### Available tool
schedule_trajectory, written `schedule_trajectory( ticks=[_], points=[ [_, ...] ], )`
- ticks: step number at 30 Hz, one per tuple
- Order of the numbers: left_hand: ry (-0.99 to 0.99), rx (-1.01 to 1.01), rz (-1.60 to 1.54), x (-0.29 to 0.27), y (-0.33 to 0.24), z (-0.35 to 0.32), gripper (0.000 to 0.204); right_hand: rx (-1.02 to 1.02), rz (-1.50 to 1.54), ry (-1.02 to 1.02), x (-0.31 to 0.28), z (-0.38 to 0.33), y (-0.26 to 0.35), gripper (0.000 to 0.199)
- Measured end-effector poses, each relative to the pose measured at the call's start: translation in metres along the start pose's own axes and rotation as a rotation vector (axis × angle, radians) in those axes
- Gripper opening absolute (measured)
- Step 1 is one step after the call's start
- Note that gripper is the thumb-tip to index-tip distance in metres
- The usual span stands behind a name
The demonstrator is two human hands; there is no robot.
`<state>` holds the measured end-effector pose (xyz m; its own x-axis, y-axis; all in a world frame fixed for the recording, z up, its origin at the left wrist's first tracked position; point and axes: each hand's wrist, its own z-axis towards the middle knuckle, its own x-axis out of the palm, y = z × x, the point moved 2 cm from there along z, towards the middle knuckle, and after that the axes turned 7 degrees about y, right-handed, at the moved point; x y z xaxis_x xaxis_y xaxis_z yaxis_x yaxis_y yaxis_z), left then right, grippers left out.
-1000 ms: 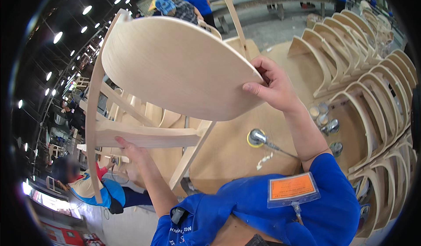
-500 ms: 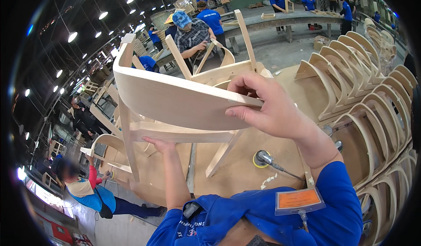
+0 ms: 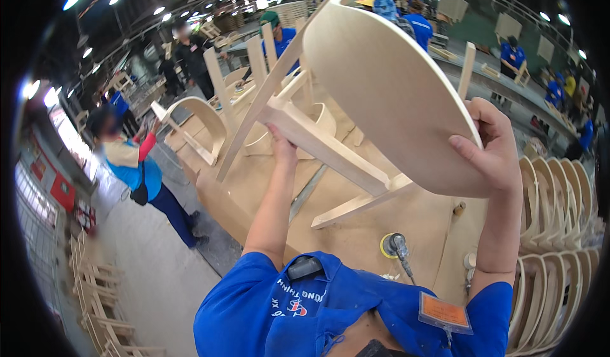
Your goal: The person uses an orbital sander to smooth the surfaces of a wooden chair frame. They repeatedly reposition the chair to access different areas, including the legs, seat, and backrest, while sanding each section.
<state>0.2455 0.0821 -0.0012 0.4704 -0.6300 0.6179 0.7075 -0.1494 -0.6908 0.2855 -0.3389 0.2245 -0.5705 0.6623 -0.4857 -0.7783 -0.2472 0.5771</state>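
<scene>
Both my hands hold a pale wooden chair frame (image 3: pixel 324 146), tilted above a brown-covered workbench (image 3: pixel 273 179). The thumb and fingers of my right hand (image 3: pixel 494 142) pinch the right end of its broad curved backrest (image 3: pixel 381 83). Lower down, my left hand (image 3: pixel 281 144) is closed around the seat rail beside the long left leg; part of its fingers hides behind the rail. A short leg slants down from the rail's right end. Below on the bench lies a sander (image 3: pixel 394 247) with a yellow-edged pad and a cable.
Stacked curved wooden parts (image 3: pixel 553 198) stand along the right. Beyond my left hand, more chair frames (image 3: pixel 203 125) occupy the bench. A person in a blue vest (image 3: pixel 143 172) stands at the left, handling a curved frame. Other workers and a long grey table (image 3: pixel 534 99) are farther back.
The chair frame has tipped, its backrest now slanting down to the right, with both hands still on it. My view has swung left.
</scene>
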Motion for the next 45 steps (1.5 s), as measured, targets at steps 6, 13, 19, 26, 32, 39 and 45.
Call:
schedule_trajectory(
  ticks=[6, 13, 19, 26, 32, 39, 45],
  points=[
    [-0.047, 0.000, 0.023, -0.011, -0.010, 0.002, 0.082, 0.024, -0.057, 0.045, 0.007, 0.023, 0.005, 0.034],
    [0.086, 0.030, 0.031, -0.022, -0.026, 0.002, 0.080, -0.097, -0.054, 0.021, 0.028, 0.034, 0.016, 0.028],
    [-0.042, -0.063, 0.009, -0.046, -0.044, -0.007, 0.080, -0.167, -0.157, 0.104, 0.036, 0.040, 0.034, 0.031],
    [-0.070, -0.107, -0.026, -0.065, -0.065, -0.023, 0.083, -0.223, 0.042, 0.052, 0.055, 0.035, 0.053, 0.031],
    [-0.250, -0.218, 0.236, -0.066, -0.102, -0.037, 0.071, -0.235, 0.150, 0.146, 0.076, 0.043, 0.073, 0.030],
    [0.051, 1.338, 1.027, 0.070, -0.254, -0.099, 0.053, -0.364, -0.223, 0.035, 0.122, 0.058, 0.110, 0.010],
    [0.503, 1.332, 1.094, 0.131, -0.346, -0.109, 0.020, -0.317, -0.066, 0.178, 0.159, 0.059, 0.130, 0.014]
  ],
)
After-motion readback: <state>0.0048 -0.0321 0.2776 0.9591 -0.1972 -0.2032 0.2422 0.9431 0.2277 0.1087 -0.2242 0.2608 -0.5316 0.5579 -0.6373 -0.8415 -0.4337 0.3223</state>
